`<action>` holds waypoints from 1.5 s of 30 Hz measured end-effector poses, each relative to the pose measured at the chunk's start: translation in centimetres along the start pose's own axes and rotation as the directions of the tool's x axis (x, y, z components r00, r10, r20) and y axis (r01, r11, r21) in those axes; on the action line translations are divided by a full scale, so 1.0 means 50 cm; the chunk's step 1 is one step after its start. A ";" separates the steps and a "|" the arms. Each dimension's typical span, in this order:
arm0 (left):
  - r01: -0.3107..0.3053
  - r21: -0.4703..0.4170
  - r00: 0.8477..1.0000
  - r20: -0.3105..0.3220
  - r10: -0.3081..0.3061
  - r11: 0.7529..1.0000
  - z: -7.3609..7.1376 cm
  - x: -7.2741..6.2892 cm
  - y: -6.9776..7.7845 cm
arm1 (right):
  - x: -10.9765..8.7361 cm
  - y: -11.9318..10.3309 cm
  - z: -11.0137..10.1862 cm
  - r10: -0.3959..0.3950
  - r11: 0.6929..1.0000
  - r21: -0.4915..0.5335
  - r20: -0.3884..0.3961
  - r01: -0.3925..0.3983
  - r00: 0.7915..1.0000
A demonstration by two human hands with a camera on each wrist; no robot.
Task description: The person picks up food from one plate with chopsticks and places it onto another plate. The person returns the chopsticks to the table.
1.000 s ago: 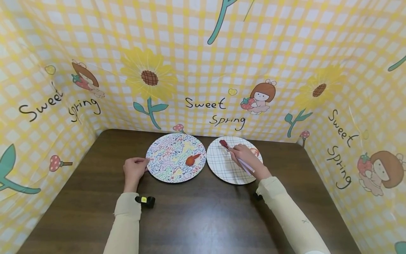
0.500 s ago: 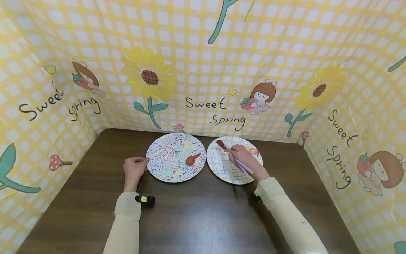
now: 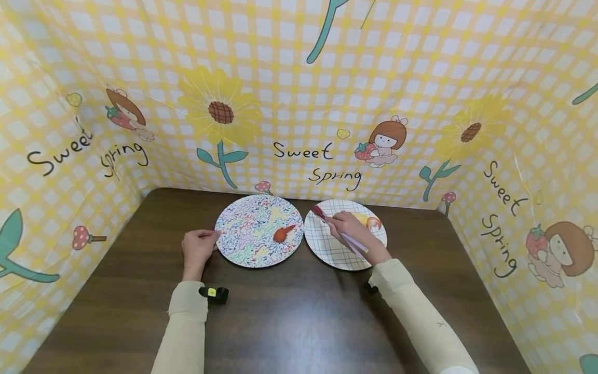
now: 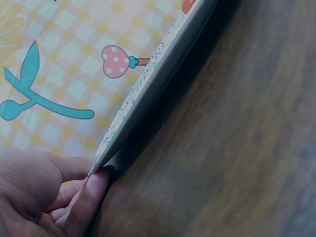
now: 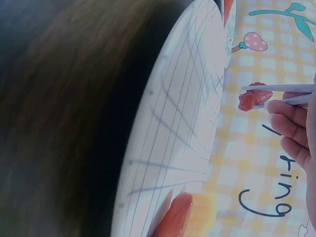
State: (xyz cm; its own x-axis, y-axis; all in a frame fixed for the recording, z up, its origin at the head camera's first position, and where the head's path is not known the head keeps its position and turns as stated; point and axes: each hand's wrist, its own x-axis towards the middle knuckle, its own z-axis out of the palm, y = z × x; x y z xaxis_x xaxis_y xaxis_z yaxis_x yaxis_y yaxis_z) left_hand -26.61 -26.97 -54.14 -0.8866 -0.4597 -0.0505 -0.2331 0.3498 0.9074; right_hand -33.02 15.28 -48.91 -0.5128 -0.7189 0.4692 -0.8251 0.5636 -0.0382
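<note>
My right hand (image 3: 352, 231) holds a pair of pale lilac chopsticks (image 5: 284, 88) over the grid-patterned white plate (image 3: 327, 241). Between their tips is a dark red, glossy lump of food (image 5: 255, 97), lifted off the plate. With thumb and fingers, my left hand (image 3: 198, 250) pinches the left rim of the squiggle-patterned plate (image 3: 249, 234); the left wrist view shows the thumb (image 4: 94, 185) under its edge. An orange-brown piece with a pointed red end (image 3: 281, 235) lies on that plate. Yellow food (image 5: 203, 210) and an orange-red piece (image 5: 176, 213) sit on the grid plate, partly behind my right hand in the head view.
The two plates stand side by side, rims touching or nearly so, near the back of the dark wooden table (image 3: 289, 317). Yellow-checked cloth (image 3: 299, 104) with printed flowers and figures hangs around the back and sides.
My right hand has moved left with the chopsticks and the dark red lump, toward the squiggle-patterned plate. More of the yellow food now shows. My left hand stays on the rim.
</note>
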 end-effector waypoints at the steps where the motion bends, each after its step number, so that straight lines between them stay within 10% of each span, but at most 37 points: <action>1: 0.000 -0.001 1.000 0.000 0.000 1.000 0.000 0.000 0.000 | 0.002 -0.002 0.001 -0.001 1.000 -0.001 -0.003 0.001 1.000; 45: -0.010 0.003 1.000 -0.018 0.010 1.000 0.001 0.001 0.000 | 0.108 -0.063 0.076 -0.075 0.995 0.070 -0.040 0.078 0.996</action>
State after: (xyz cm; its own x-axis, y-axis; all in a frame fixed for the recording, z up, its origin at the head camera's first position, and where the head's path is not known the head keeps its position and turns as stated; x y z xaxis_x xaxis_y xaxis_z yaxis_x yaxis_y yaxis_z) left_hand -26.66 -26.95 -54.19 -0.8813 -0.4712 -0.0340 -0.2258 0.3568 0.9065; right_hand -34.06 8.09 -49.61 -0.4395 -0.7425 0.5055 -0.8771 0.4761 -0.0633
